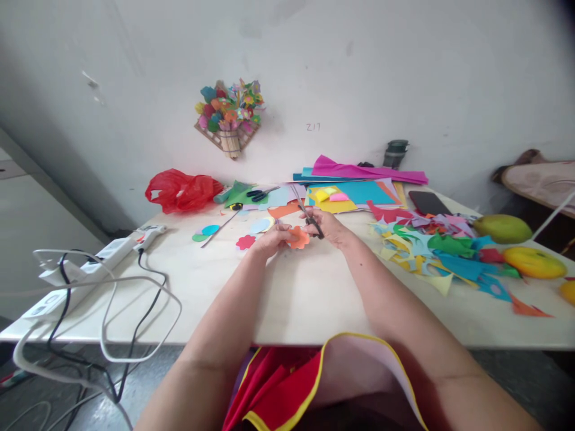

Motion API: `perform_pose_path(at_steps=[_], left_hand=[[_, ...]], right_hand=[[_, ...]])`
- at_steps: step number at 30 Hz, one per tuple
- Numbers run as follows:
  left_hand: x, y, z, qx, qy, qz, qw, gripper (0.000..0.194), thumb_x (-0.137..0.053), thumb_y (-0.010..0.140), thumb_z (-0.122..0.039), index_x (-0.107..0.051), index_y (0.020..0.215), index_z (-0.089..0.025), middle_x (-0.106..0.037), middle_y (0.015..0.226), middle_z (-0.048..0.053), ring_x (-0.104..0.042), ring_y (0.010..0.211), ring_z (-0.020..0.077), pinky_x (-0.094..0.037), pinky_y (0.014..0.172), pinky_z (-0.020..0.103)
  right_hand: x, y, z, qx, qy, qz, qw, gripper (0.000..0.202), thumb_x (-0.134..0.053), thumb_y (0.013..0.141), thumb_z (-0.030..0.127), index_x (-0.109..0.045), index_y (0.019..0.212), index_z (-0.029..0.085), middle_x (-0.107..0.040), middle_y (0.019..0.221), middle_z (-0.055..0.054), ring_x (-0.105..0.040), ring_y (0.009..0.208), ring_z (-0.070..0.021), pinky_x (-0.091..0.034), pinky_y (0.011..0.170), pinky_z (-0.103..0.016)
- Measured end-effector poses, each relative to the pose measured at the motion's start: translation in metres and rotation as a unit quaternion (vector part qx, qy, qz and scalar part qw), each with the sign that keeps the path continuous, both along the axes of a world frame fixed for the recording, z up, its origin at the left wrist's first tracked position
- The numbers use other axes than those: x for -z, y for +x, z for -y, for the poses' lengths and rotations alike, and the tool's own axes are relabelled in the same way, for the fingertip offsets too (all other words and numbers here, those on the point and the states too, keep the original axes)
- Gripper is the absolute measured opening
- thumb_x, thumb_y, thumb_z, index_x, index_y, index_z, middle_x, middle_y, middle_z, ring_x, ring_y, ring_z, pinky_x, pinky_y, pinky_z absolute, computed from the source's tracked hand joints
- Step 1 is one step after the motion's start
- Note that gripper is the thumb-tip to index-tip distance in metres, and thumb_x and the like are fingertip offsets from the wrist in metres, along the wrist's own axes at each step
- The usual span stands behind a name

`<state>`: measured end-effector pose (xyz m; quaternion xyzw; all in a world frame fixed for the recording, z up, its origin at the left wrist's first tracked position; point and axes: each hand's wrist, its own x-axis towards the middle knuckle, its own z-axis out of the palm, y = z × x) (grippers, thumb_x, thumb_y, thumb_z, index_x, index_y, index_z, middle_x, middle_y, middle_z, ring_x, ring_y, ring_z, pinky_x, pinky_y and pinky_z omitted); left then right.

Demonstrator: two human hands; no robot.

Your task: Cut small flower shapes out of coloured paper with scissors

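My left hand (272,239) pinches the left edge of an orange paper flower (298,237) with a scalloped outline. In my right hand (329,226) is a pair of scissors (309,216) with black handles, its blades pointing up and away from me. The right fingertips are close to the flower's right edge; whether they touch it I cannot tell. A red paper flower (245,242) lies just left of my left hand. Behind it are pale blue and yellow paper rounds (262,225). Green and blue paper circles (210,230) rest further left.
Paper scraps (449,245) are heaped at the right, near a phone (429,203) and mangoes (533,262). Coloured sheets (354,194), a second pair of scissors (259,194) and a red plastic bag (182,190) lie at the back. A power strip (85,281) with loose cables is left.
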<state>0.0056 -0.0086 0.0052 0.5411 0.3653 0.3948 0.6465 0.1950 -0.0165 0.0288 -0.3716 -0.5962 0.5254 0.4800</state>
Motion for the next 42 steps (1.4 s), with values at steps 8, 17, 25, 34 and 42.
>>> perform_pose_path(at_steps=[8,17,25,34,42], left_hand=[[-0.001,0.004,0.002,-0.081,-0.015,0.113,0.990,0.019,-0.076,0.057,-0.010,-0.066,0.073,-0.012,-0.068,0.066,0.004,-0.066,0.062,0.0169,-0.057,0.065,0.032],[-0.002,0.007,0.003,-0.110,-0.014,0.143,0.983,0.018,-0.079,0.060,-0.011,-0.063,0.069,-0.012,-0.065,0.065,0.002,-0.062,0.057,0.0130,-0.058,0.065,0.031],[-0.001,0.003,0.001,-0.131,0.027,0.124,0.983,0.029,-0.087,0.055,-0.020,-0.059,0.062,-0.012,-0.065,0.063,0.002,-0.065,0.061,0.0134,-0.058,0.072,0.030],[-0.006,-0.010,-0.006,-0.185,0.047,0.152,0.970,0.035,-0.087,0.055,-0.020,-0.053,0.058,-0.015,-0.065,0.062,0.001,-0.069,0.063,0.0162,-0.057,0.073,0.032],[-0.007,-0.014,-0.005,-0.207,0.059,0.173,0.961,0.038,-0.088,0.051,-0.021,-0.051,0.055,-0.016,-0.063,0.060,-0.001,-0.069,0.063,0.0159,-0.057,0.072,0.031]], right_hand=[[-0.002,-0.004,0.001,0.050,-0.015,-0.009,0.999,0.034,-0.079,0.055,0.015,-0.060,0.083,0.019,-0.056,0.055,0.007,-0.054,0.049,-0.0100,-0.043,0.049,-0.022],[0.012,-0.018,-0.011,0.096,-0.009,-0.041,0.995,0.039,-0.076,0.052,0.017,-0.059,0.088,0.021,-0.055,0.053,0.010,-0.052,0.048,-0.0093,-0.046,0.051,-0.023],[0.010,-0.017,-0.007,0.082,-0.012,-0.055,0.995,0.042,-0.077,0.054,0.022,-0.058,0.091,0.021,-0.058,0.057,0.009,-0.055,0.049,-0.0104,-0.043,0.049,-0.022],[0.002,0.010,0.002,-0.045,-0.005,0.075,0.996,0.036,-0.079,0.069,0.044,-0.058,0.080,0.017,-0.063,0.058,0.002,-0.056,0.045,-0.0094,-0.026,0.037,-0.018],[0.000,0.007,0.006,-0.115,0.021,0.175,0.978,0.028,-0.071,0.082,0.040,-0.058,0.072,0.017,-0.066,0.062,-0.001,-0.058,0.047,-0.0093,-0.034,0.036,-0.017]])
